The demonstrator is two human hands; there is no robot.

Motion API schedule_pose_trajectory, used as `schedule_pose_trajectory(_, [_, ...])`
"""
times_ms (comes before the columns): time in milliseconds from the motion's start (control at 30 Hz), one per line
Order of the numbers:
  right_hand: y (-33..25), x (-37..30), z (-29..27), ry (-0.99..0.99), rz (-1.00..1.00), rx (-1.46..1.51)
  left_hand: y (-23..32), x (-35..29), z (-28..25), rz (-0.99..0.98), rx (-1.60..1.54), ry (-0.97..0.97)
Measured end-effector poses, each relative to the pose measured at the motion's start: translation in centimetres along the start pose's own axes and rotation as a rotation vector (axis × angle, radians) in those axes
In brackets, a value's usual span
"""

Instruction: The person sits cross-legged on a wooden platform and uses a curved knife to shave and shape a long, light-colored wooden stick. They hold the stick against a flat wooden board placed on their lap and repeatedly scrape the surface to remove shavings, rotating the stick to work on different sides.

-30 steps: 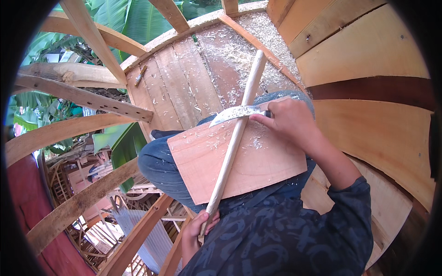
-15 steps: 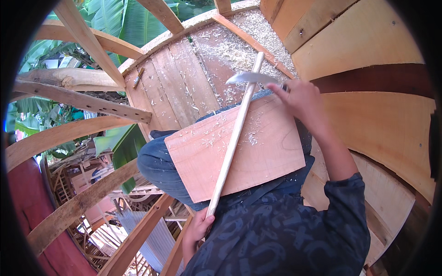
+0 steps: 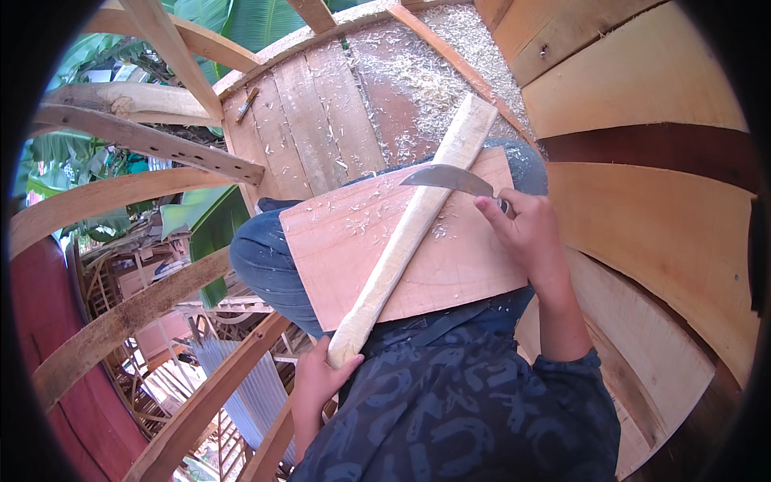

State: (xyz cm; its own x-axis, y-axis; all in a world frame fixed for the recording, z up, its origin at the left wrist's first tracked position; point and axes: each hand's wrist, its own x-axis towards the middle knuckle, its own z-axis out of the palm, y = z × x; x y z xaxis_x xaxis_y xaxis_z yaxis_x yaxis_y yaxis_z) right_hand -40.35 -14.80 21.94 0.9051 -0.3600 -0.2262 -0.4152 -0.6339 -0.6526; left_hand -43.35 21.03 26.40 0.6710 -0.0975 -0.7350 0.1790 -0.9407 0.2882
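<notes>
Head view: the wooden stick (image 3: pixel 409 233) is gripped at its near end by the left hand (image 3: pixel 317 381); the curved knife (image 3: pixel 446 178), clasped in the right hand (image 3: pixel 526 233), should be drawn shallowly along the grain over the board (image 3: pixel 466 265).

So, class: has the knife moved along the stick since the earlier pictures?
Yes. The knife in the right hand has come back down the stick, from beyond the board's far edge to over it.

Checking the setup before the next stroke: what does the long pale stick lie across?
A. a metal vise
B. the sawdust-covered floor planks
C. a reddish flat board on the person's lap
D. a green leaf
C: the stick lies diagonally across the reddish board resting on the lap, left hand gripping its near end.
</notes>
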Motion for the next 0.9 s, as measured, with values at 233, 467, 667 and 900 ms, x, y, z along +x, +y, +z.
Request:
schedule_pose_trajectory(233, [0.3, -3.9, 2.4, -0.039, -0.170, -0.308, -0.2, 0.5, 2.6, 0.065, -0.060, 0.154])
schedule_pose_trajectory(467, [0.6, -1.5, 1.3, -0.092, -0.228, -0.489, -1.1, 0.7, 3.4, 0.092, -0.150, 0.166])
schedule_pose_trajectory(667, [1.8, -0.4, 1.5, 0.016, -0.185, -0.510, 0.1, 0.5, 2.9, 0.058, -0.159, 0.166])
schedule_pose_trajectory(900, [1.5, 3.6, -5.5, 0.098, 0.191, -0.493, -1.2, 0.2, 3.4, 0.004, -0.158, 0.142])
